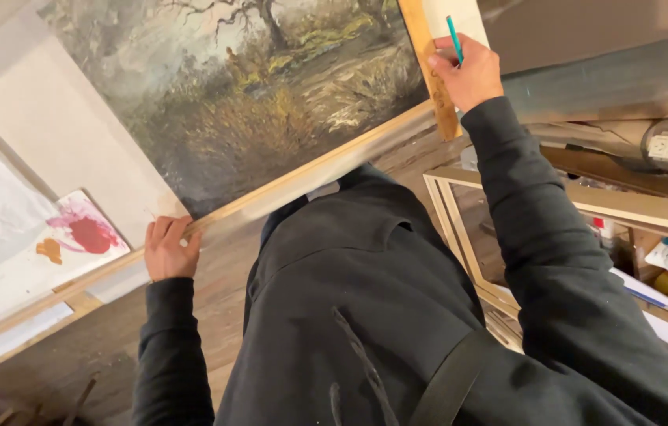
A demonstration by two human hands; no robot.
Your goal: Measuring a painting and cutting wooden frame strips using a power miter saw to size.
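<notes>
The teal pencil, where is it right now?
In the head view, the pencil is top right, in the right hand, against the wooden ruler beside the painting.

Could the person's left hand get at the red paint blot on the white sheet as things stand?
Probably yes. The left hand grips the long wooden strip under the landscape painting, and the red paint blot lies just beside it with nothing between. It would have to let go first.
</notes>
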